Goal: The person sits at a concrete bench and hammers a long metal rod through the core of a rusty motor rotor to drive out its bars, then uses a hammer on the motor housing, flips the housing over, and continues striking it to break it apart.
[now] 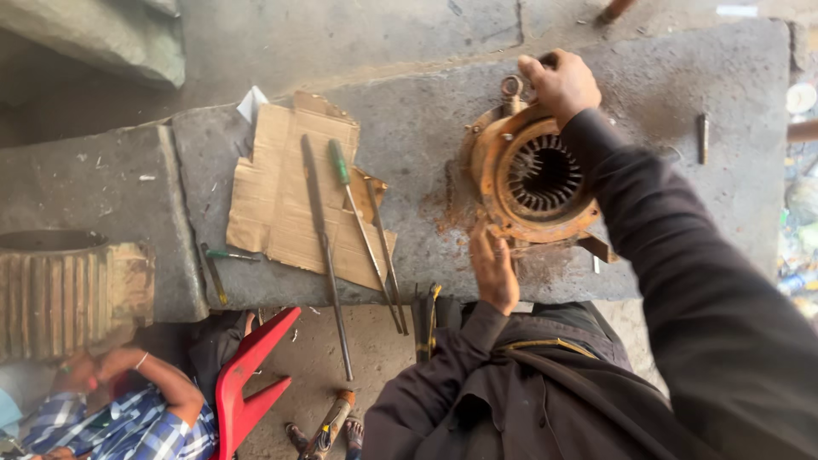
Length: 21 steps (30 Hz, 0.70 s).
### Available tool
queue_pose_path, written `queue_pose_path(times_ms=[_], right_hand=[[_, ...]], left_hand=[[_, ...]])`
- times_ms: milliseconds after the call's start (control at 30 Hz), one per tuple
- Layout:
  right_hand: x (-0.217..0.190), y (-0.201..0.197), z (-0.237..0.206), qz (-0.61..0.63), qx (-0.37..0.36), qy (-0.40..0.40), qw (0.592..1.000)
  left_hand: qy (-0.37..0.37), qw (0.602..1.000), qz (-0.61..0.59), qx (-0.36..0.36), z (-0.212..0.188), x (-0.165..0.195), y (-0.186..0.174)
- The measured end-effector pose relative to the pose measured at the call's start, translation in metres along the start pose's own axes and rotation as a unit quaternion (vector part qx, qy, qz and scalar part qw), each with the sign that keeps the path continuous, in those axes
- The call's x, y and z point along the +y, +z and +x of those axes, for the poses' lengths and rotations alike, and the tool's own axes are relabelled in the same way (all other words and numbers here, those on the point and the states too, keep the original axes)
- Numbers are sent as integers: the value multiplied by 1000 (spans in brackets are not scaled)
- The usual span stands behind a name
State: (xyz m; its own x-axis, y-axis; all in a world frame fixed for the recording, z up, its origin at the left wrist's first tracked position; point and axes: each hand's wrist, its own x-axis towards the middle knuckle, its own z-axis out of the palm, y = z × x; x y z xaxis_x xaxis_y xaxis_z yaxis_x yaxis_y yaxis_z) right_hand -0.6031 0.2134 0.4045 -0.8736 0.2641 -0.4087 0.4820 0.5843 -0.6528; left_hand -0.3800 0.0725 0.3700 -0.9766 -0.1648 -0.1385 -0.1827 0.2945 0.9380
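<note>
Rust-orange motor stator housing [532, 175], slotted core facing up, on a grey stone slab [409, 128].

Cast metal, judged heavy, rigid and gritty with rust; the outer rim offers the surest hold, the inner slots look sharp. The right hand [561, 85] is closed over the lifting lug at the far rim; the left hand [494, 268] curls loosely against the near rim, grip uncertain. To the left, on torn cardboard [277, 183], lie a green-handled screwdriver [354, 209] and a steel bar [325, 247].

Right hand [560, 85] extended forward, fingers curled in a grip; left hand [495, 268] near body, palm down, fingers bent
</note>
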Motion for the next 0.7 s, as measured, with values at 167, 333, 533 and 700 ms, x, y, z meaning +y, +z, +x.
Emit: queue_pose_path(times_ms=[167,333,533,700], right_hand=[[-12,22,-1,-112,69,48,990],[-9,32,-14,-130,204,-85,967],[11,54,-48,-119,147,-37,981],[27,72,-100,-135,202,-127,962]], left_hand=[[5,1000,13,-20,0,11,-11],[27,999,-29,-24,-4,13,-23],[51,997,-31,-47,-21,-18,-37],[44,995,9,-88,-42,-49,-56]])
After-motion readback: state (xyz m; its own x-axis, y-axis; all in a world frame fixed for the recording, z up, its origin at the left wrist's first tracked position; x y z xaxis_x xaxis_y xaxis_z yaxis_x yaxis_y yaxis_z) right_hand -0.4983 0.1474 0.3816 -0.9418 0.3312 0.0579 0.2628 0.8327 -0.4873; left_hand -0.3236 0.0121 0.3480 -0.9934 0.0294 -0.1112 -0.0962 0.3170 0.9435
